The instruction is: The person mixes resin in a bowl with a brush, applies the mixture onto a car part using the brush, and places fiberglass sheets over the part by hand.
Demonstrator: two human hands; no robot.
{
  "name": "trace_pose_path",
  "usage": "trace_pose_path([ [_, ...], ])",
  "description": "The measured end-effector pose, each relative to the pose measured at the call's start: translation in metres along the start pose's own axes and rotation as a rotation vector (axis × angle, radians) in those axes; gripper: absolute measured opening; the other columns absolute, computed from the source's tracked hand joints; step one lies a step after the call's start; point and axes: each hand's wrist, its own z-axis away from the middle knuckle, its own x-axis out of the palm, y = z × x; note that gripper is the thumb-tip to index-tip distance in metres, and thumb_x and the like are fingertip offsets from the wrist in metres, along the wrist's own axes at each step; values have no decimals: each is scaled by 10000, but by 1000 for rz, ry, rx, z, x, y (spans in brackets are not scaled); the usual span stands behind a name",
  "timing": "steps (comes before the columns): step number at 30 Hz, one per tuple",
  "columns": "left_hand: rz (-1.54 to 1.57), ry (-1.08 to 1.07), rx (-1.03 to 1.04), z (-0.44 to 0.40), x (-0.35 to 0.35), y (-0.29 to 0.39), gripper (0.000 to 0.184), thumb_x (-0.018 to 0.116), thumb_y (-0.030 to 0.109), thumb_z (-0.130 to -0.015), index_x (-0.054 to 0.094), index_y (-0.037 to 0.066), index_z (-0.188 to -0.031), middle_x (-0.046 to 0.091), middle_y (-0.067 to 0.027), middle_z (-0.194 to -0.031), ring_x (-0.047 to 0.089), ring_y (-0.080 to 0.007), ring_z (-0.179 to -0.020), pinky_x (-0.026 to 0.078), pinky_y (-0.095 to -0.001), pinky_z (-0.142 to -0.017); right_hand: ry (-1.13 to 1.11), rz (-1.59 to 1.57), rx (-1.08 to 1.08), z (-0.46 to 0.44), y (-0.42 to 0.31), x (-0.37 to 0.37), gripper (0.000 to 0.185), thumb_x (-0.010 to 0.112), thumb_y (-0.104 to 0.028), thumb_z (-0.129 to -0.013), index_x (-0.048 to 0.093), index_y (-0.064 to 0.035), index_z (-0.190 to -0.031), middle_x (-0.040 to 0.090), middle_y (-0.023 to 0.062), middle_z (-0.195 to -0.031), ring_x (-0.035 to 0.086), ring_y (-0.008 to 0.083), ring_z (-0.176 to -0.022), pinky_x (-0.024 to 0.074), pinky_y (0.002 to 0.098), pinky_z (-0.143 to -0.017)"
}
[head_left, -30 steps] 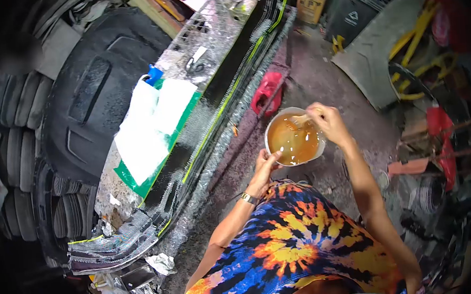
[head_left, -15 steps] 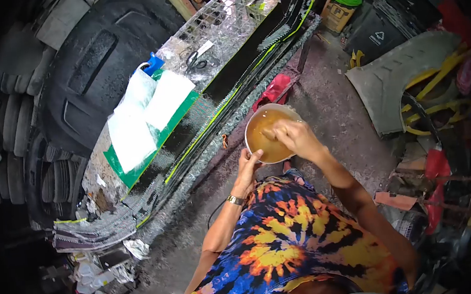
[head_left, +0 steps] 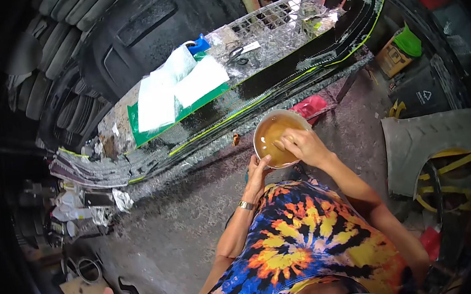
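Since the earlier frame my remote view has swung, bringing the table [head_left: 272, 54] nearer level, and the white-rimmed bowl [head_left: 255, 141] of amber liquid [head_left: 269, 135] lies partly beneath the curled right grip [head_left: 304, 146], whose contents I cannot tell, just ahead of the left grip [head_left: 258, 171] clasping its near-left rim.

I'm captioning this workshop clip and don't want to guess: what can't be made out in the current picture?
All in the head view:
Whatever the right hand may hold: mostly covered by its own fingers.
The left hand: some fingers are hidden by the bowl.
The bowl's floor: hidden by amber liquid.
The wristwatch: too small to read.
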Motion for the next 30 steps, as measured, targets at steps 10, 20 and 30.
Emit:
trace_pose_path([
  [10, 68, 123, 66, 13, 31, -13, 571, 613, 383, -853, 416, 55, -1277, 538, -72, -1213, 542, -183, -1090, 473, -375, -867, -56, 87, -1, -6, 44, -59, 177, 551, -224, -911, 573, -50, -886, 612, 173, -714, 627, 349, -686, 471, 424, -587],
  [20, 150, 239, 79, 33, 40, -25, 525, 656, 378, -831, 451, 23, -1158, 544, -92, -1127, 550, -168, -1029, 483, -363, -835, -216, -176, -171, -35, 20, -9, 167, 555, -165, -907, 592, -3, -919, 648, 170, -786, 647, 315, -726, 488, 364, -638],
  [30, 234, 396, 150, 72, 3, -36, 487, 619, 339, -864, 452, 54, -1222, 576, -75, -1103, 596, -170, -943, 515, -324, -728, -359, -35, -192, -31, 3, -9, 158, 545, -206, -920, 581, -53, -907, 651, 150, -758, 652, 324, -683, 506, 410, -591],
])
